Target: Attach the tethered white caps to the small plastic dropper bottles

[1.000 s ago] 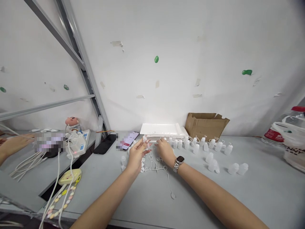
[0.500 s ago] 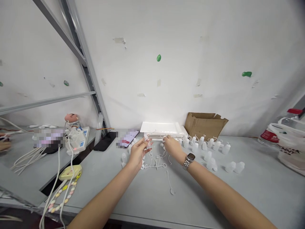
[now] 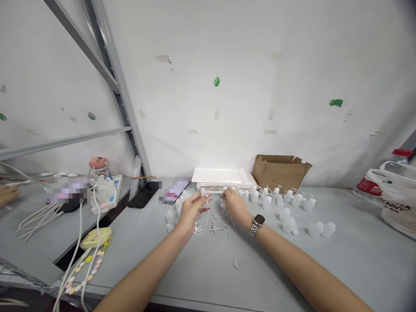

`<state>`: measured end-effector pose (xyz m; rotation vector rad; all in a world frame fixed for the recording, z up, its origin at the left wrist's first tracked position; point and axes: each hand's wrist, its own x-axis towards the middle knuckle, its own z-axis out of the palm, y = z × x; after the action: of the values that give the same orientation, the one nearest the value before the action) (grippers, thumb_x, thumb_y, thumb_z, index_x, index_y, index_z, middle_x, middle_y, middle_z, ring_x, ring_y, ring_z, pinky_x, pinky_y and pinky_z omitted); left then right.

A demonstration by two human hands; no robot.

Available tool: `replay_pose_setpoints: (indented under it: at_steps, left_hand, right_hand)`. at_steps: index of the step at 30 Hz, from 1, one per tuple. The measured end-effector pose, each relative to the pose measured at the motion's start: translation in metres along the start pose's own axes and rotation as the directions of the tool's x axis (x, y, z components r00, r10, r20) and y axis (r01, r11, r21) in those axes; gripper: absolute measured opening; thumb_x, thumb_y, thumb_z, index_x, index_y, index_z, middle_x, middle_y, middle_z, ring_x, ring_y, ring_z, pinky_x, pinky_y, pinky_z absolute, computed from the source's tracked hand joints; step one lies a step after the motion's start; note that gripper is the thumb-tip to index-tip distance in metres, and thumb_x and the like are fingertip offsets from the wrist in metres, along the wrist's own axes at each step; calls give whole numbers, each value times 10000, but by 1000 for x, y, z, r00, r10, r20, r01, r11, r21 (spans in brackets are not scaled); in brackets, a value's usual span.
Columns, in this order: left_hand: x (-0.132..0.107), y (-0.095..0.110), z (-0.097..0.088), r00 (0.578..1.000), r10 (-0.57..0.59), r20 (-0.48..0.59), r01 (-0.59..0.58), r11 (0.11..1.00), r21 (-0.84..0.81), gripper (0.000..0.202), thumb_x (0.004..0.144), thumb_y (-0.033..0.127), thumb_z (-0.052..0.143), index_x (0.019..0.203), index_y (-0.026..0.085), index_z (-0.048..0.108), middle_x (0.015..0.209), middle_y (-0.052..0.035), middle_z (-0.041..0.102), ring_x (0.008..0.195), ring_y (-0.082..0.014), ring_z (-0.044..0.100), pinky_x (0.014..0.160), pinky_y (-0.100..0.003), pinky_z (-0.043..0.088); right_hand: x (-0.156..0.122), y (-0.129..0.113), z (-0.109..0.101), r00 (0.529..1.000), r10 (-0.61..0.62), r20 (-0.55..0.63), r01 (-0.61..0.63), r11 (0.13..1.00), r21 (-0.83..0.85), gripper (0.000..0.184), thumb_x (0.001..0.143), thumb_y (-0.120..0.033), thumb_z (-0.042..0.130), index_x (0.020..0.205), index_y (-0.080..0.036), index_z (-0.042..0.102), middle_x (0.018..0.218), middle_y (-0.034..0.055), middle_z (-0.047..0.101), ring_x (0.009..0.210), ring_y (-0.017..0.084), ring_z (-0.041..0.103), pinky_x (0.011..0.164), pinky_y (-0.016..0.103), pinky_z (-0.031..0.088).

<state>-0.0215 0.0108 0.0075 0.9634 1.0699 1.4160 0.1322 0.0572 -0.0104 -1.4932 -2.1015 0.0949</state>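
My left hand (image 3: 191,211) is closed around a small translucent plastic bottle (image 3: 203,196), held upright above the table between thumb and fingers. Close by, my right hand (image 3: 234,203), with a metal-band watch on its wrist, has its fingers pinched together near a white nozzle top. What they hold, if anything, is hidden. Below the hands lies a tangle of white plastic ring straps (image 3: 215,223). One separate ring strap (image 3: 236,262) lies nearer the front edge. More capless bottles (image 3: 180,208) are partly hidden behind my left hand.
Several white-capped bottles (image 3: 267,202) stand right of my right hand; translucent ones (image 3: 289,225) lie nearby. Behind are a white flat stack (image 3: 224,174) and a cardboard box (image 3: 281,173). Phones and a power strip (image 3: 112,197) are left, a plastic bag (image 3: 398,195) right. Another person's hand (image 3: 7,195) shows far left.
My left hand has brought the bottle more upright, its fingers shifted slightly. My right hand stays almost in place. The other person's hand at the far left reaches further into view.
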Motion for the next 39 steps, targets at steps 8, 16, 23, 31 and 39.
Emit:
replay_pose_setpoints:
  at_steps: [8,16,23,31,39]
  left_hand:
    - [-17,-17,12,960,213,183,-276,836,473,277,629,265,675,905,245,690,901,-46,648,841,-186,572,703,-277,471]
    - [-29,-20,16,897,134,421,-347,803,484,302,713,302,603,1010,280,648,881,-44,611,822,-185,549,742,-304,447]
    - [-30,-19,14,872,174,458,-411,768,491,349,766,237,525,1100,317,585,871,-36,576,828,-176,529,773,-321,448]
    - [-31,-21,13,825,219,520,-475,769,429,407,805,173,412,1168,316,527,878,-32,525,849,-156,542,820,-336,478]
    - [-29,-17,10,850,163,501,-422,781,461,463,777,139,443,1201,319,490,832,-23,568,754,-142,590,727,-290,497]
  right_hand:
    - [-45,14,-53,985,113,-134,-34,870,491,252,872,-374,389,733,-184,477,628,7,575,594,137,559,572,259,459]
    - [-62,1,-48,993,55,-104,40,671,740,244,820,-390,500,694,-183,525,632,0,538,602,127,519,585,265,444]
    - [-61,4,-52,999,-8,-52,43,702,710,154,818,-334,515,769,-190,537,711,5,576,650,128,566,622,276,469]
    - [-60,6,-59,994,-108,16,70,743,666,168,806,-283,542,957,-211,556,772,12,620,734,141,585,674,287,473]
    - [-62,7,-72,956,-293,-6,260,836,483,130,849,-241,466,887,-223,589,798,29,613,745,152,563,679,297,459]
